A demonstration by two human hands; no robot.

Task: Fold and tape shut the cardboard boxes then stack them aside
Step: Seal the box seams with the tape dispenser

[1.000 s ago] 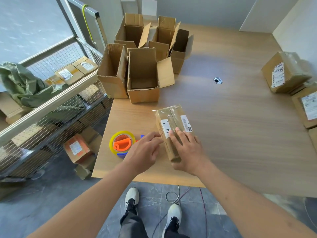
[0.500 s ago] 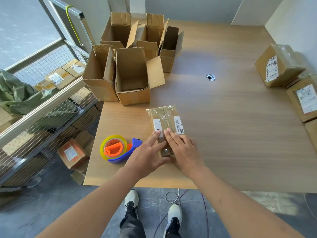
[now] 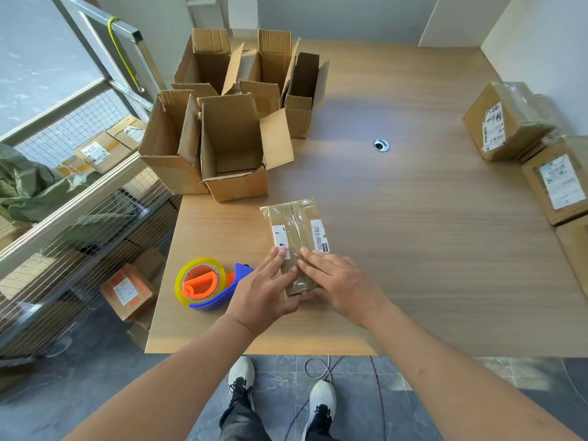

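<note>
A small taped cardboard box (image 3: pixel 294 237) lay flat near the front edge of the wooden tabletop (image 3: pixel 413 218), its top covered in clear tape and bearing two white labels. Both hands rested on its near end. The left hand (image 3: pixel 264 291) lay with fingers straight along the box's left side, thumb down by the near corner; its grip was flat and loose, closed round nothing. The right hand (image 3: pixel 334 281) pressed flat on the top from the right, fingers straight and pointing at the left hand's fingertips, also holding nothing.

Just left of the left hand sat a tape dispenser (image 3: pixel 206 288), blue-bodied with an orange core and a yellowish roll of clear tape.

Behind the box, toward the far left of the tabletop, stood a cluster of open cardboard boxes (image 3: pixel 229 148) with flaps up. Well apart at the right edge sat sealed labelled parcels (image 3: pixel 509 122). A wire-mesh rack (image 3: pixel 79 192) to the left of the tabletop held more parcels.
</note>
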